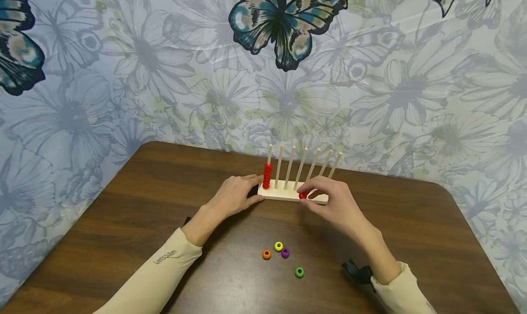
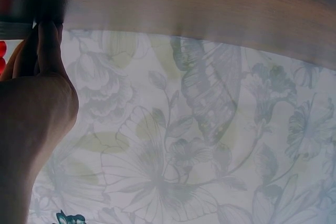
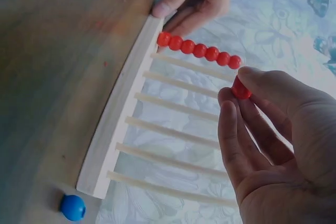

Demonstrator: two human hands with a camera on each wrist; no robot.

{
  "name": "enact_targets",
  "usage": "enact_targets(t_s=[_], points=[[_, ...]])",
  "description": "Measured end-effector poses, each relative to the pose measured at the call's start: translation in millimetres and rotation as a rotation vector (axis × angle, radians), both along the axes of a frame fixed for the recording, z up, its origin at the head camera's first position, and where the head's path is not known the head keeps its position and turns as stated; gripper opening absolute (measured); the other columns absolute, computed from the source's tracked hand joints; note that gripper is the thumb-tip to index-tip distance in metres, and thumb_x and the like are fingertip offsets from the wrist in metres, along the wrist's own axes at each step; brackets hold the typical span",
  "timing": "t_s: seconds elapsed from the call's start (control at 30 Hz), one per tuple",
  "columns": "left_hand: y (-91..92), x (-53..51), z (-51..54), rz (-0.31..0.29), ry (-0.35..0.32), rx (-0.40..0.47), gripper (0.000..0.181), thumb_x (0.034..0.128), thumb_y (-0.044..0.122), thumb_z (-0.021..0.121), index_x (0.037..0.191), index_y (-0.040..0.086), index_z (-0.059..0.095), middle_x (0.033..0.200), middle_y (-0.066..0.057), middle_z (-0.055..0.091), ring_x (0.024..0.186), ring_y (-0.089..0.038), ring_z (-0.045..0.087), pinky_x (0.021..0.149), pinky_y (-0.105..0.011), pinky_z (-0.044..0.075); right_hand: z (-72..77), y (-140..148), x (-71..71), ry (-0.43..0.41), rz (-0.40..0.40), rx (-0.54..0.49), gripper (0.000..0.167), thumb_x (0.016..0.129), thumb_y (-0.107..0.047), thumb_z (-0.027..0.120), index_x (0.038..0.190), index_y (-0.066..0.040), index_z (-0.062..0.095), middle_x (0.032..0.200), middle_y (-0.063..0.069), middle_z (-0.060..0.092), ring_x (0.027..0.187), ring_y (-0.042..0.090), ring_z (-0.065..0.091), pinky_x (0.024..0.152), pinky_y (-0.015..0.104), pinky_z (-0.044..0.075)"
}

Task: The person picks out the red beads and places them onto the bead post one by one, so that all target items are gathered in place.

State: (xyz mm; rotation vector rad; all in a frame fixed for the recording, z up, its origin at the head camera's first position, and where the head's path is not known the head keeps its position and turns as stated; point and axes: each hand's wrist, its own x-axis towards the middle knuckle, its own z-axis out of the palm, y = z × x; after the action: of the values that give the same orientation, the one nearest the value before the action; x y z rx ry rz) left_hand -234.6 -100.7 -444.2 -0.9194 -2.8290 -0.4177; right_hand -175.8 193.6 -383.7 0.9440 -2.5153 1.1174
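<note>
A pale wooden peg rack point(image 1: 277, 193) stands on the table, with several upright pegs in a row. Red beads point(image 1: 267, 175) are stacked on its leftmost peg, whose tip shows bare above them. My left hand point(image 1: 233, 195) grips the left end of the rack's base, thumb in front and fingers behind. Between the thumb and fingertips of my right hand point(image 1: 336, 203) a single red bead point(image 3: 241, 87) is pinched, in front of the rack. The other pegs carry no beads. In the left wrist view the left hand point(image 2: 39, 82) appears at the left edge, its fingertips in shadow.
Nearer me on the brown table point(image 1: 222, 277) lie a yellow bead point(image 1: 278, 246), a purple bead point(image 1: 285, 253), an orange bead point(image 1: 266, 254) and a green bead point(image 1: 299, 272). A blue bead point(image 3: 72, 208) lies by the rack's right end. Butterfly-patterned wallpaper point(image 1: 185, 76) rises behind the table.
</note>
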Motion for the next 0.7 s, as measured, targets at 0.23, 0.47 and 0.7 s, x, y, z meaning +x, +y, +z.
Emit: enact_targets(t_s=[0.23,0.47,0.7], points=[[-0.5,-0.4,-0.9,-0.007,0.016,0.003,0.060,0.0966,0.038,0.078,0.145,0.006,0.064,0.136,-0.020,0.070,0.103,-0.038,0.077,0.093,-0.051,0.061,15.5,-6.4,-8.2,0.070,-0.054,-0.036,0.025,0.088,-0.005,0.085,0.108,-0.021,0.080,0.103,-0.009,0.077,0.090,0.006,0.075,0.081,0.030,0.063],[-2.3,-1.4,-2.7,-0.004,0.019,-0.006,0.060,0.0972,0.041,0.077,0.146,0.008,0.064,0.137,-0.018,0.070,0.096,-0.036,0.078,0.092,-0.050,0.062,40.8,-23.0,-21.5,0.201,-0.103,-0.061,0.021,0.089,-0.005,0.084,0.108,-0.014,0.081,0.101,-0.004,0.079,0.087,0.013,0.074,0.072,0.026,0.057],[-0.4,-1.9,-3.2,-0.012,0.021,0.004,0.059,0.0967,0.040,0.078,0.145,0.007,0.065,0.137,-0.019,0.070,0.091,-0.035,0.078,0.092,-0.050,0.062,67.4,-44.6,-34.5,0.282,-0.153,-0.214,0.022,0.088,-0.003,0.084,0.109,-0.009,0.081,0.101,0.001,0.081,0.088,0.019,0.077,0.079,0.021,0.055]])
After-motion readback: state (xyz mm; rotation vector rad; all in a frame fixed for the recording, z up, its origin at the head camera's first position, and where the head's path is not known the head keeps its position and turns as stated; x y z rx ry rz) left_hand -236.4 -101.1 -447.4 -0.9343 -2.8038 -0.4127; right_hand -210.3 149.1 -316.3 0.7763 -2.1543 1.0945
